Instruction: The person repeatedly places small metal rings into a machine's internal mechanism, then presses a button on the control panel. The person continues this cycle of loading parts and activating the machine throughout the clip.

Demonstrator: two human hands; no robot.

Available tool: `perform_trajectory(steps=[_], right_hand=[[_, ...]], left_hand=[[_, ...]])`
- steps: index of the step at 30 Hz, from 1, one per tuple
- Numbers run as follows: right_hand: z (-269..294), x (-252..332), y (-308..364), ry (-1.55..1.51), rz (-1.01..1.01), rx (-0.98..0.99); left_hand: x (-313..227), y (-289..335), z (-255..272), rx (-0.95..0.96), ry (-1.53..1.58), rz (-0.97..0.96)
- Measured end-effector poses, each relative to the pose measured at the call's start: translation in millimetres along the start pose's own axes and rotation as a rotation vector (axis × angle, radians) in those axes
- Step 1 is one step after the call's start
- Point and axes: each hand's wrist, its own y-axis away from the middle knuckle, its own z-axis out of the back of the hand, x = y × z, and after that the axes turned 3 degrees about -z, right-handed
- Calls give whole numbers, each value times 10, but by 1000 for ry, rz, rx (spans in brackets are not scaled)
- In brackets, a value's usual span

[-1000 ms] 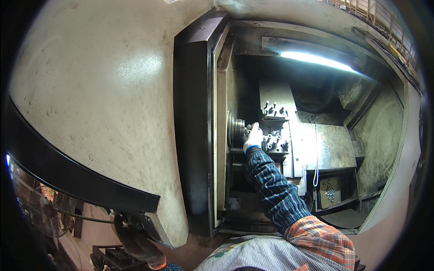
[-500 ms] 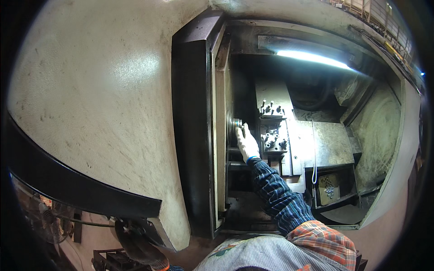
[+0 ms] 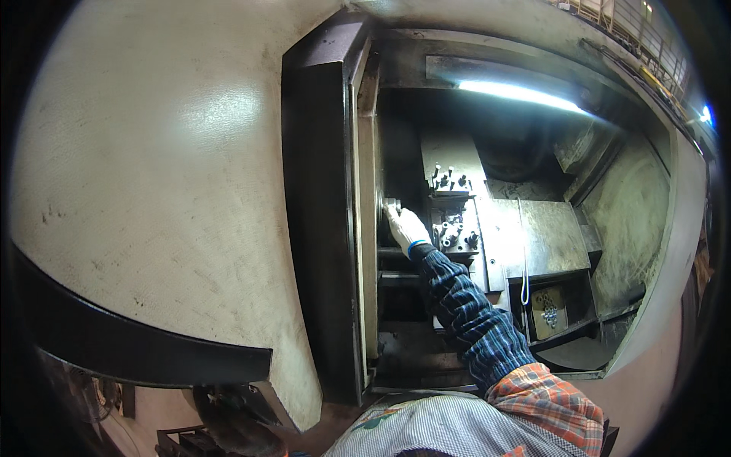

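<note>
My right hand [image 3: 409,229], in a white glove with a blue cuff edge, reaches into a lathe's work space. Its fingers are closed at a small round metal part [image 3: 392,203] by the spindle at the left wall; the fingertips are partly hidden. Just right of this hand stands a tool post [image 3: 454,238] with several bolts. A second bolted tool holder [image 3: 449,183] sits beyond it. At the lower left, my left hand [image 3: 228,415] shows as a dark gloved shape beneath the machine's panel, its fingers lost in shadow and blur.
A black-edged door frame [image 3: 324,221] rises left of my right arm. A lit tube lamp [image 3: 521,97] crosses the back. A white looped strip [image 3: 524,259] hangs beside the slide. A tray [image 3: 542,324] with several small metal pieces lies at the lower right.
The view has shifted slightly. My right fingers have moved in closer around the metal part, covering more of it. The left hand looks more blurred, and its orange cuff is mostly out of sight.
</note>
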Motion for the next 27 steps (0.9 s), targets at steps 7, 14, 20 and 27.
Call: perform_trajectory(steps=[7, 14, 20, 27], right_hand=[[-286, -307, -256, 89, 72, -57], [-147, -144, -134, -80, -80, -55], [1, 44, 11, -195, -160, -7], [140, 71, 382, -265, -348, 74]], left_hand=[[30, -35, 77, 62, 288, 352], [89, 96, -84, -68, 776, 612], [149, 206, 39, 200, 403, 445], [322, 151, 158, 328, 237, -7]])
